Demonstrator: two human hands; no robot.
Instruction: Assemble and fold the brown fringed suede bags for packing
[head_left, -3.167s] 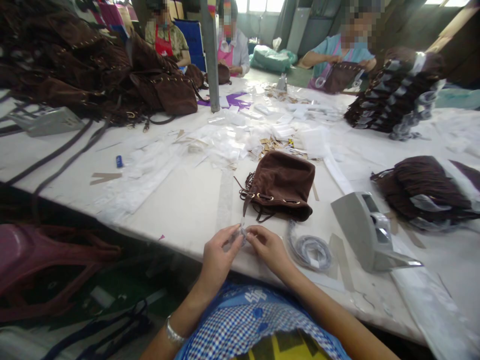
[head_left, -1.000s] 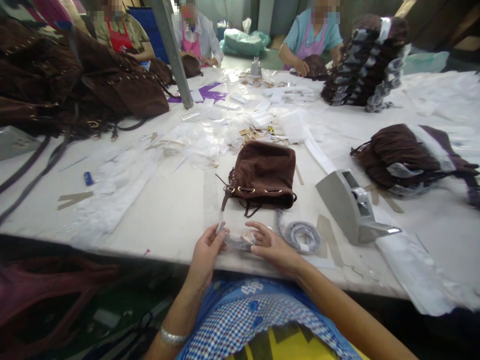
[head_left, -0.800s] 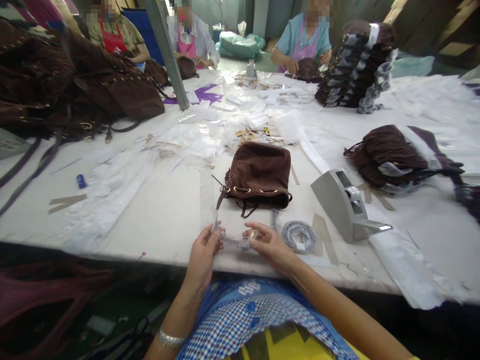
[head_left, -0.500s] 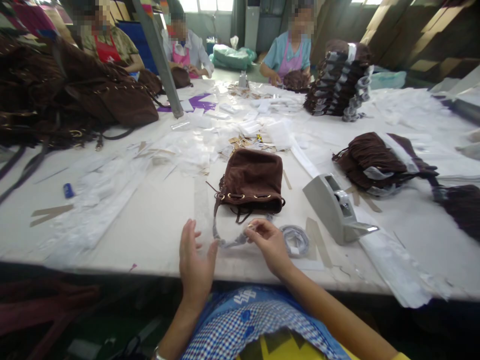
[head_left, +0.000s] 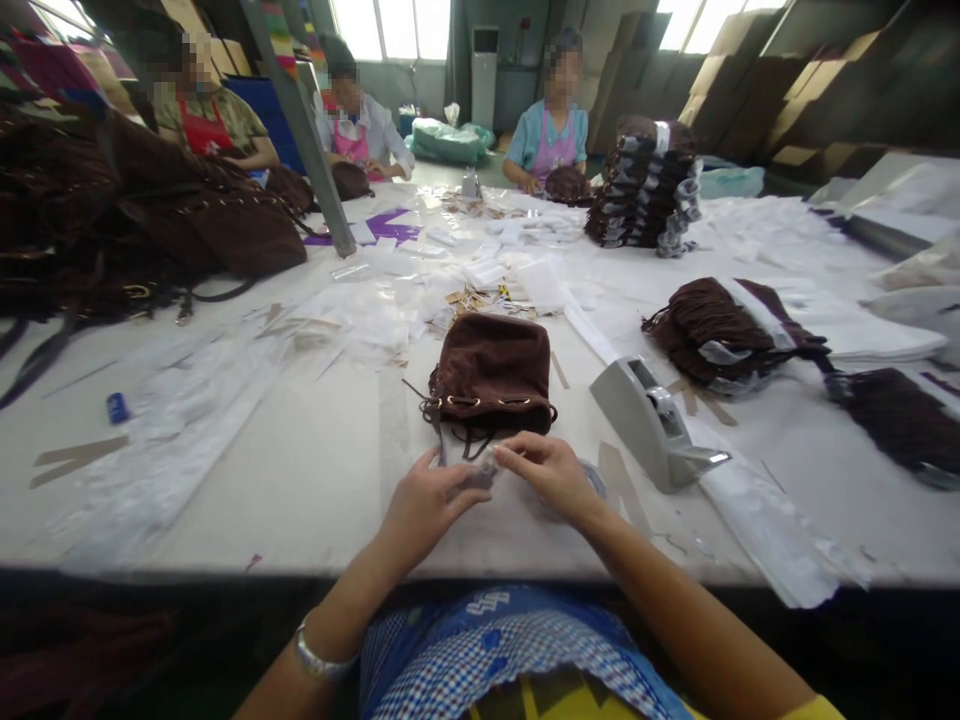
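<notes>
A brown drawstring bag (head_left: 495, 365) with gold eyelets lies on the table in front of me, its gathered opening towards my hands. Its strap, partly covered in greyish see-through wrap (head_left: 480, 476), runs down from the bag's left side. My left hand (head_left: 421, 500) is closed on the wrapped strap, thumb and fingers pressed together. Just right of it, my right hand (head_left: 553, 475) pinches the same wrapped part between thumb and fingertips. A coil of greyish strip (head_left: 596, 480) lies half hidden behind my right hand.
A grey tape dispenser (head_left: 651, 425) stands to the right, near fringed brown bags (head_left: 720, 330). Brown bags (head_left: 232, 235) are heaped at left by a metal post (head_left: 319, 150). A blue spool (head_left: 117, 408) and plastic sheets (head_left: 187, 430) lie left. Several co-workers sit across the table.
My left hand has gone from open beside the strap to closed on its wrapped part, moving right towards my right hand. The right hand keeps its pinch. The view has tilted up slightly.
</notes>
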